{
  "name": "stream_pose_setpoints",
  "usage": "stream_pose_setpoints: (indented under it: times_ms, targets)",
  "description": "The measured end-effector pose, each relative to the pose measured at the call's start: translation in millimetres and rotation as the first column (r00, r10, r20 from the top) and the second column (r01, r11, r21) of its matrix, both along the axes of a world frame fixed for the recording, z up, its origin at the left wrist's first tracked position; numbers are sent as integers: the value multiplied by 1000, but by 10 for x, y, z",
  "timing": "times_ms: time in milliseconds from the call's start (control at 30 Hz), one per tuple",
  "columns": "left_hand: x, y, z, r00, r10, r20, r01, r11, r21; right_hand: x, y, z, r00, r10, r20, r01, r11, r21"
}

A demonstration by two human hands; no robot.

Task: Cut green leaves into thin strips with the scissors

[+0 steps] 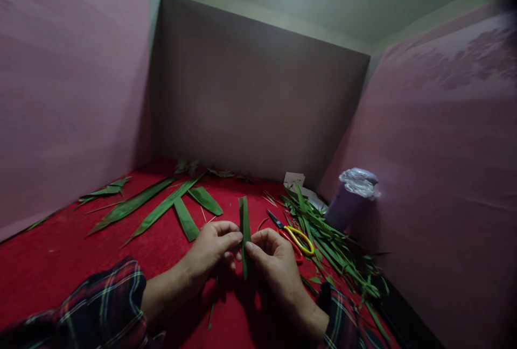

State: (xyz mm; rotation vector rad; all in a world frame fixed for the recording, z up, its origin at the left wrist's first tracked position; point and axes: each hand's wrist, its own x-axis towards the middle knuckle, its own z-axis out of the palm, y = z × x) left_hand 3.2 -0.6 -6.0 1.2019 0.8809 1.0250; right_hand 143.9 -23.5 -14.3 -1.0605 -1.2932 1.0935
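Note:
A narrow strip of green leaf (244,214), folded lengthwise by its look, stands nearly upright in front of me. My left hand (220,241) pinches its left edge between thumb and fingers. On the opposite side, my right hand (272,255) grips the strip a little lower with thumb and forefinger. Just beyond the right hand lies a pair of scissors (297,238) with one yellow and one red handle, its dark blades pointing away to the left. Cut leaf pieces, a broad one (186,218) and a shorter one (205,201), rest beyond my left hand.
Long leaves (133,206) lie at the left on the red cloth (60,268). A heap of thin green strips (331,241) spreads along the right. Behind it stands a purple bin (343,206) with a clear plastic liner. Panels (258,90) enclose the back and sides.

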Motion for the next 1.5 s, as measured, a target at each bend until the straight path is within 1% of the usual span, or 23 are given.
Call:
stream_pose_setpoints:
  times_ms: [167,267,333,500,600,700,800,900,1000,1067,1133,1233,1333,1433,1500]
  targets:
    - [-4,-21,11,999,-40,19,40,999,-18,7,4,-26,999,-22,44,21,1000,11]
    - [-4,-29,27,999,-31,13,32,999,-23,9,2,-31,998,7,55,-8,1000,19]
    - [-7,-30,39,999,-22,30,23,999,-36,16,5,-29,999,24,40,-26,999,46]
    - [-23,-14,57,994,-43,102,50,997,-65,50,43,-42,996,-42,77,30,990,141]
    - [-32,-4,57,990,-68,124,77,995,-66,61,63,-62,996,-20,90,5,986,167]
    - [-46,-5,56,987,-78,141,91,992,-87,62,62,-75,994,-25,111,3,981,193]
    - [-59,-12,55,982,-72,174,92,990,-108,61,40,-83,988,-24,151,-10,976,219]
    - [-63,-15,56,983,-49,174,72,990,-125,59,13,-87,979,-17,204,-36,966,256]
    - [-63,-17,58,985,-41,169,63,990,-126,65,-2,-81,967,-23,254,-59,949,309]
    - [-62,-19,56,985,-42,169,63,990,-126,75,-3,-68,955,-51,293,-61,930,363]
    - [-61,-22,50,985,-38,171,61,989,-133,90,1,-50,938,-94,333,-65,898,436]
    - [-60,-21,39,983,-36,180,63,987,-147,115,5,-26,897,-136,421,-111,852,512]
    - [-53,-17,42,986,-27,166,52,987,-150,137,9,-25,856,-162,490,-152,827,540]
    - [-45,-24,60,993,-24,120,41,989,-141,148,15,-41,860,-175,480,-154,808,569]
    - [-41,-38,70,995,-28,99,41,990,-134,146,16,-43,871,-165,462,-145,813,564]
